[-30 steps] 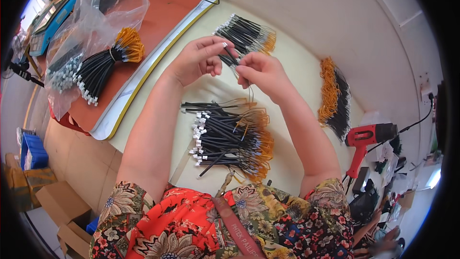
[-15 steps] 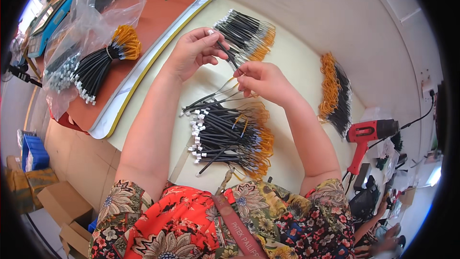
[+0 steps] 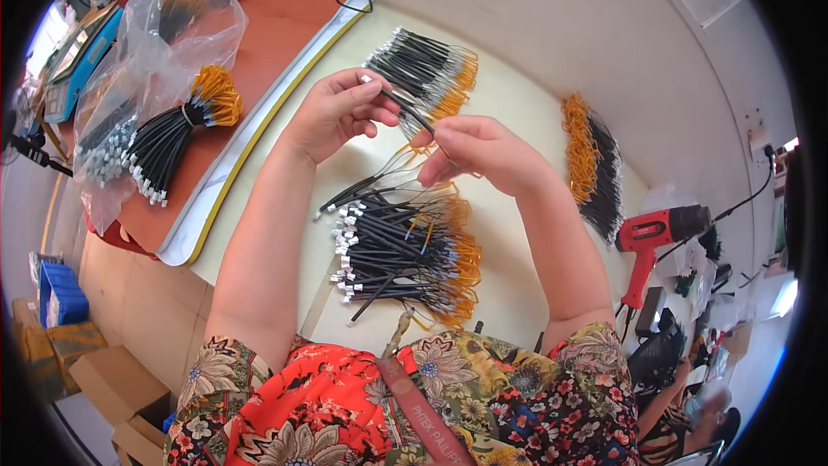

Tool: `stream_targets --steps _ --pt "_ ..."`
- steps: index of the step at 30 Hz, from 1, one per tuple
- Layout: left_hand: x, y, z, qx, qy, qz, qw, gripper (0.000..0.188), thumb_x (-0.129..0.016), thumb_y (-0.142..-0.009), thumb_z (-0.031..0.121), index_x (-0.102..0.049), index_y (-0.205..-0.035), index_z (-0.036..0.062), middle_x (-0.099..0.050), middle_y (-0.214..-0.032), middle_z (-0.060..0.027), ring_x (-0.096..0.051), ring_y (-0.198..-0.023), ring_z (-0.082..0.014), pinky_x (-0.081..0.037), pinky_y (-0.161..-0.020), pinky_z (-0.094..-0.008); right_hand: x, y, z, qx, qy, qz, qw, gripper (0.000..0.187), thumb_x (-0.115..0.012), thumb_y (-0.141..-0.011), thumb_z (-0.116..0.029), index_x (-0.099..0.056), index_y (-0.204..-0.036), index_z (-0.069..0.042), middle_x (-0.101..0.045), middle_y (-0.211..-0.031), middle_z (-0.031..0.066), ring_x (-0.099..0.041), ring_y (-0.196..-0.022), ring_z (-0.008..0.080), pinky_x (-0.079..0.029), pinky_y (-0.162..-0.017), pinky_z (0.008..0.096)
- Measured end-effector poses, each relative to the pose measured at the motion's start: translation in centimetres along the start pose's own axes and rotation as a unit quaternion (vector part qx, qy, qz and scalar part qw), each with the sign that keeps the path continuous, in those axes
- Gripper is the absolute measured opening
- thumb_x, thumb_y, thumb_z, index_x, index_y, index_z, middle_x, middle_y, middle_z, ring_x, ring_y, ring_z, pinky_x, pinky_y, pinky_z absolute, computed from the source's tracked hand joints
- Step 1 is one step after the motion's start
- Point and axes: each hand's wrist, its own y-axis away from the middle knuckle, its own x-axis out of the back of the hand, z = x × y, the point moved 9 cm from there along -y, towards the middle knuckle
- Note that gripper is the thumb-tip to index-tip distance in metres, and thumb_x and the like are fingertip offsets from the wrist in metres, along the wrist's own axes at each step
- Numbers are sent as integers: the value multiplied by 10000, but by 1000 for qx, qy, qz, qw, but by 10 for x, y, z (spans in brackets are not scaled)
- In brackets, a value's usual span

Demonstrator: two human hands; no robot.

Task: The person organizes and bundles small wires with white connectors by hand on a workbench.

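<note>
Between my two hands stretches one black-sleeved cable point(image 3: 404, 104) with a white connector at its upper left end. My left hand point(image 3: 341, 112) pinches it close to that connector. Thumb and fingers of my right hand point(image 3: 477, 148) are closed on its other end, where thin wire shows. Below lies a large pile of the same cables point(image 3: 392, 246), white connectors to the left and orange wire loops to the right. Just beyond my hands is a neat row of more cables point(image 3: 423, 69).
Against the wall at right lies another cable row point(image 3: 595, 164), with a red heat gun point(image 3: 649, 246) beside it. On the brown mat at left rest a tied cable bundle point(image 3: 177, 134) and a clear plastic bag point(image 3: 129, 112). Cardboard boxes point(image 3: 116, 384) stand low at left.
The cable between my hands now lies flatter. My right hand has turned and moved slightly lower, and my left hand has shifted a little down and left. The whole view has shifted slightly.
</note>
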Motion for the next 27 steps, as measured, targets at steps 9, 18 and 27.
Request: stream_targets --steps 9,18,27 --pt "20 -1 21 -86 33 70 993 135 -568 -883 210 -576 -885 75 -646 -874 -58 -630 -698 -114 -467 -536 -200 -33 -18 -2 -44 77 -146 985 334 -440 -949 -303 -544 -1096 -21 -660 -880 98 -638 -795 144 -518 -664 255" --pt "33 2 30 -129 28 106 986 124 -576 -883 176 -583 -938 65 -645 -831 -72 -625 -672 -116 -448 -512 -196 -34 -37 2 -21 30 -55 998 262 -494 -921 -260 -589 -979 -22 -655 -803 80 -627 -706 119 -487 -628 235" --pt "29 3 32 -138 24 111 984 175 -590 -876 192 -578 -970 46 -644 -880 -94 -630 -679 -127 -474 -544 -207 -25 -43 8 -26 154 35 987 201 -434 -904 -117 -569 -902 32 -646 -744 105 -626 -636 133 -487 -566 252"
